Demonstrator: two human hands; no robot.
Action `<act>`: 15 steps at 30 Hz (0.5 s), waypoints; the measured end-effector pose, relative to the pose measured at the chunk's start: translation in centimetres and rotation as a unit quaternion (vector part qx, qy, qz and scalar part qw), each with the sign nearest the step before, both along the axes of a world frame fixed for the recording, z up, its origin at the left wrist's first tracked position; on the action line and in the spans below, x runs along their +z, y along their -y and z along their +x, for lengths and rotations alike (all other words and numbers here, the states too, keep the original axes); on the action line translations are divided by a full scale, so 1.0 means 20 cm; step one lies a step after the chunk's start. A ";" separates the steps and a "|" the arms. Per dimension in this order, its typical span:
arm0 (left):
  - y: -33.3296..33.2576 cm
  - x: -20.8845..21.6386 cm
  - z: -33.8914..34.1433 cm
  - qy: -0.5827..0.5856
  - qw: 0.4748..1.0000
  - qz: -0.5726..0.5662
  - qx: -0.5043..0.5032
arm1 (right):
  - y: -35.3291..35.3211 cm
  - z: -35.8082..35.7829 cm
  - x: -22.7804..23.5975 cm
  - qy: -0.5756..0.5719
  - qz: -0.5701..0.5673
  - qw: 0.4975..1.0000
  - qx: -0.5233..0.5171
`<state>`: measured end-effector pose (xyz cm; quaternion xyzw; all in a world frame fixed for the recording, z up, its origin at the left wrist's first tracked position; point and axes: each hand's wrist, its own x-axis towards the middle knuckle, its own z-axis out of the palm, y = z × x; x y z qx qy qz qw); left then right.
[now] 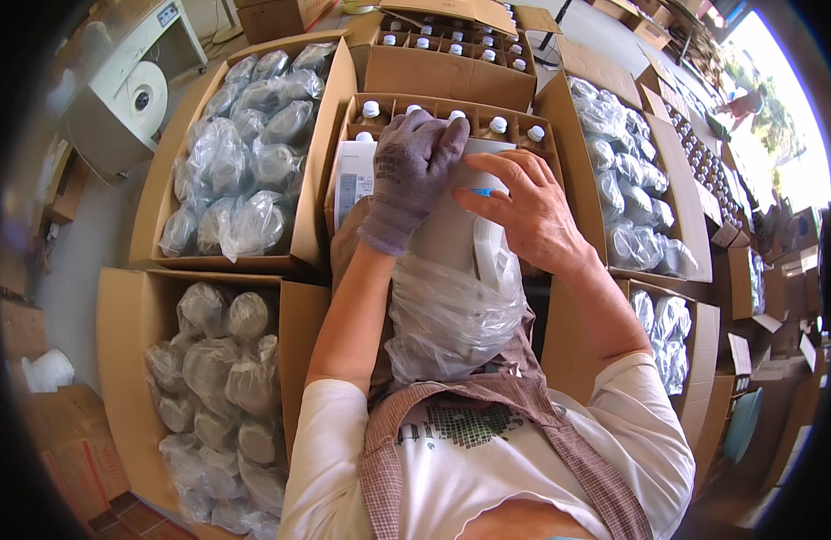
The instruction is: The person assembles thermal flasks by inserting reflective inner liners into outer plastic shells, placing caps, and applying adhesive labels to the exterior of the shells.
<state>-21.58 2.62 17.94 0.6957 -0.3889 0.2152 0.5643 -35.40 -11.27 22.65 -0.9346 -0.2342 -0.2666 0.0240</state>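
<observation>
A pale grey jug (442, 236) with a moulded handle stands at my lap, tilted away from me. Clear plastic bag film (456, 315) is bunched around its lower part. My left hand (411, 175), in a grey work glove, closes over the jug's upper end; its fingertips and the jug's mouth are hidden. My right hand (528, 207) is bare, its thumb and fingers apart beside a small blue patch on the jug. Just beyond both hands sits a divided carton (343, 117) of white-capped bottles. A white printed sheet or box (354, 175) stands at its near left.
Open cartons (145, 216) of bagged bottles (253, 162) flank me on the left and right. Farther ahead is another divided carton (447, 76) of capped bottles. At the far left stands a white machine (136, 90) with a roll. Another person (744, 106) is far right.
</observation>
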 end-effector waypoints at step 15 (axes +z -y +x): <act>0.03 -0.02 0.00 0.016 1.000 -0.012 0.012 | 0.04 0.06 0.11 0.002 -0.072 0.994 0.086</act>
